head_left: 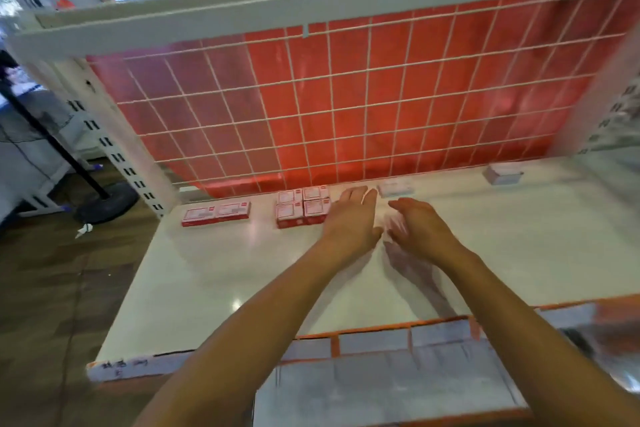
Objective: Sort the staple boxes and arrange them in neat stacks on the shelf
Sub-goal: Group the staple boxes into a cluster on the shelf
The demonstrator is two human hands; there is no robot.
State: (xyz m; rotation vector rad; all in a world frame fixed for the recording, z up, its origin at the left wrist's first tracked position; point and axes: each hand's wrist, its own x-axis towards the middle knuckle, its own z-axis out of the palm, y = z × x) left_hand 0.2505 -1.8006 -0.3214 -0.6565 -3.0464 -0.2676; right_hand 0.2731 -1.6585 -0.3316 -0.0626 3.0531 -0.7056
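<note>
Left hand (353, 218) has its fingers (360, 194) straight and close together, palm down and holding nothing, right next to a two-by-two block (303, 207) of small red boxes with white label tops at the back of the white shelf (207, 288). Right hand (424, 229) is pretty blurry, but the fingers look loosely straight and aren't gripping anything, and a pale box (396, 189) lies just past both hands by the wire grid (346, 97). A pair (216, 214) of the same red boxes lies side by side further left, and a far box (504, 174), pale too, sits well off to the right.
</note>
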